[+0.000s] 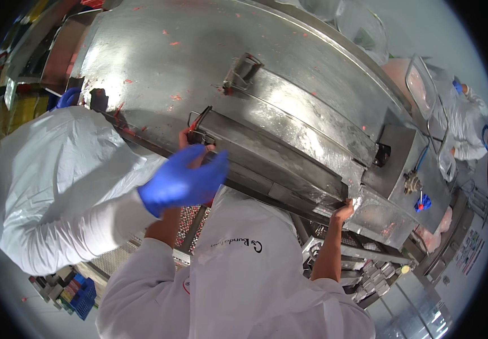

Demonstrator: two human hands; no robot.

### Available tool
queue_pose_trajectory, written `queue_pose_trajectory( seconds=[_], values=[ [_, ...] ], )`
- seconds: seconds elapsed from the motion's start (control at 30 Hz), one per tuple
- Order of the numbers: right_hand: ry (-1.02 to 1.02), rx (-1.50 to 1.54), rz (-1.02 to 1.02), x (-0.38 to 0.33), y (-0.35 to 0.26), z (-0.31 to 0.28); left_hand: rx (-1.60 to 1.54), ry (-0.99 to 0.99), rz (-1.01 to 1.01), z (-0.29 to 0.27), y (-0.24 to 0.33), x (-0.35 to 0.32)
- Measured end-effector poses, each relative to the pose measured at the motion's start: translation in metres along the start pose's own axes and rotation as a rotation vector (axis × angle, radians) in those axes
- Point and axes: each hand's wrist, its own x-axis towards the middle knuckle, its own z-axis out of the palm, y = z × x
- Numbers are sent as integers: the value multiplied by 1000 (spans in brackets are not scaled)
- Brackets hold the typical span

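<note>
A long, narrow stainless-steel mould (272,152) with a wire clasp at its left end lies along the near edge of the steel table. My left hand (184,139) is bare and closed around that left end, by the clasp. A co-worker's blue-gloved hand (184,179) crosses in front of it and hides most of it and my wrist. At the mould's right end, my bare right hand (344,211) grips the corner. Behind it, a second long steel mould (306,118) lies roughly parallel, its wire clasp raised at the left end.
Red and pink scraps dot the steel table (159,68). On the right stand a steel box (393,155) and a valve with a blue knob (423,202). A co-worker in white (57,164) stands close on my left; another person (469,124) is at the far right.
</note>
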Motion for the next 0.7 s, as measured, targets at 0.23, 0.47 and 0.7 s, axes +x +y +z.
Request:
queue_pose_trajectory(
  seconds=[0.23, 0.47, 0.7],
  values=[
    [201, 284, 288, 7, -6, -14, -1243, 283, -103, -93, 46, 102],
    [186, -286, 144, 4, -13, -15, -1808, 67, -164, -144, 113, 188],
    [119, -300, 251, 6, -20, -17, -1980, 42, -129, -160, 125, 237]
  ],
)
